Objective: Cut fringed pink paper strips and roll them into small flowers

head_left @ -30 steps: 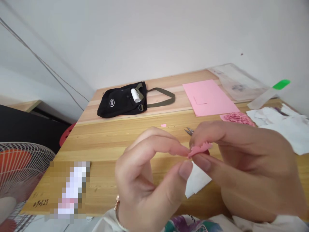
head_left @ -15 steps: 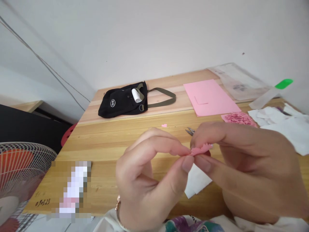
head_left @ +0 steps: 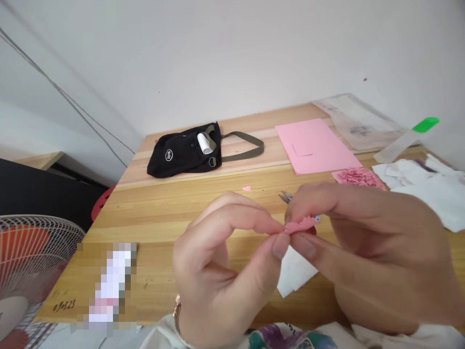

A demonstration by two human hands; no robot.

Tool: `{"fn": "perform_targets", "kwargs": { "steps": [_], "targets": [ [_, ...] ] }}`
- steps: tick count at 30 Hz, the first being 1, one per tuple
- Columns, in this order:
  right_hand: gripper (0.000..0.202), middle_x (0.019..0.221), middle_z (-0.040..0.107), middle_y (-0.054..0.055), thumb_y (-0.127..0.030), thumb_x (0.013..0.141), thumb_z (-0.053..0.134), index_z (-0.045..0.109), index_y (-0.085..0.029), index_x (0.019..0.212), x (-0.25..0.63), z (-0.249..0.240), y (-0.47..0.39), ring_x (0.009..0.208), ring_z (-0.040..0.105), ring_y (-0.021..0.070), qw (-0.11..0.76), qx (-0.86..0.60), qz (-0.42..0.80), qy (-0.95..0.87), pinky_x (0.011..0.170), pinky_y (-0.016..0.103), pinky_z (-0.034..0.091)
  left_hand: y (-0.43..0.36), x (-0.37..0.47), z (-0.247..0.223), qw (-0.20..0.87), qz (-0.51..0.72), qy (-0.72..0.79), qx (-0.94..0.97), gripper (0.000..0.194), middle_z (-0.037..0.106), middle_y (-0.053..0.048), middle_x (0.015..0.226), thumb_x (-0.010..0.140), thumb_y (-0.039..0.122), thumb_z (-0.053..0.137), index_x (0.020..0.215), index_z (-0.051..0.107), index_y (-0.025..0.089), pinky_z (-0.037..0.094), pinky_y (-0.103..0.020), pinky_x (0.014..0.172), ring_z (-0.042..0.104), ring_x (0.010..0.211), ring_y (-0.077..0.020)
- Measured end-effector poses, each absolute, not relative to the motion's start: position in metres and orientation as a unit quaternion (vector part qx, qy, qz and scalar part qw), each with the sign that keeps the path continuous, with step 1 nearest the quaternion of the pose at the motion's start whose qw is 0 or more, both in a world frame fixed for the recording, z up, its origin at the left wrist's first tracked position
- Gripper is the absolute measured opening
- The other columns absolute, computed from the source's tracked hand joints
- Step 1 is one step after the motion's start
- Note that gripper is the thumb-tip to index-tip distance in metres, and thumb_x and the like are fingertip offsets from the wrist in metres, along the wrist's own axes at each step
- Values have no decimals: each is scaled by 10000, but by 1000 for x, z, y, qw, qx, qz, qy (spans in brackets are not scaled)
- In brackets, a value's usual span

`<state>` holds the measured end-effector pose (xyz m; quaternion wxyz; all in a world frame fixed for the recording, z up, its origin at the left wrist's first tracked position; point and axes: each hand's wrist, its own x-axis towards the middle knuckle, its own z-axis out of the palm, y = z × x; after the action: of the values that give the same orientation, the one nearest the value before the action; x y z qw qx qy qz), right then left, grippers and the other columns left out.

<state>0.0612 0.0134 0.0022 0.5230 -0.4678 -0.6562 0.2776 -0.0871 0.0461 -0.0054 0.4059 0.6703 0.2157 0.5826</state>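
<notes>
Between my two hands is a small piece of pink paper (head_left: 302, 225) with a jagged, frilled edge. My left hand (head_left: 232, 266) pinches its left end between thumb and forefinger. From the other side, my right hand (head_left: 374, 252) grips it with thumb and forefinger, the fingertips of both hands nearly touching. A small blue spot shows at the paper's right tip; what it is I cannot make out. Metal scissor-like tips (head_left: 286, 197) poke out behind my right hand. Below the fingers, a white tissue (head_left: 296, 274) lies on the wooden table (head_left: 160, 213), partly hidden.
At the back lie a black bag (head_left: 181, 152), pink sheets (head_left: 316, 145) and a clear plastic sleeve (head_left: 359, 121). To the right are crinkled pink paper bits (head_left: 358, 178), white tissues (head_left: 432, 194) and a green-ended translucent strip (head_left: 407, 140). A fan (head_left: 32, 261) stands left, near a blurred-out object (head_left: 111, 286).
Both hands keep their pinch on the pink paper and have barely moved. The blue spot at the paper's tip shows more clearly now. The whole view has shifted very slightly.
</notes>
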Motion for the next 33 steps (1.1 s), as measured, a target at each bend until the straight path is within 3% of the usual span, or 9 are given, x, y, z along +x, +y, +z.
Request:
{"fn": "perform_targets", "kwargs": {
  "steps": [13,17,21,33],
  "targets": [
    [92,597,604,-24,-216,779,645,707,-274,743,62,0,14,515,521,115,550,-468,271,-637,437,238,414,46,-84,-7,402,596,217,660,100,599,-33,667,693,114,721,771,677,157,449,-337,524,539,609,-152],
    [100,600,613,-22,-185,770,645,701,-260,734,63,3,14,510,527,110,551,-464,277,-636,419,225,411,44,-86,-10,393,591,219,669,176,602,-36,731,690,173,735,854,671,163,455,-352,588,538,669,-168],
    [83,600,611,-21,-185,758,652,700,-250,738,62,6,15,507,527,105,544,-460,291,-639,419,216,417,44,-88,-11,387,576,247,676,159,608,-25,738,701,133,714,849,664,162,463,-342,644,553,691,-160],
    [118,625,623,-19,-152,753,647,697,-259,751,62,7,13,531,533,115,546,-447,296,-644,447,230,422,45,-87,-7,404,576,246,667,88,616,-13,695,726,148,707,791,670,192,439,-322,580,545,635,-143]
  ]
}}
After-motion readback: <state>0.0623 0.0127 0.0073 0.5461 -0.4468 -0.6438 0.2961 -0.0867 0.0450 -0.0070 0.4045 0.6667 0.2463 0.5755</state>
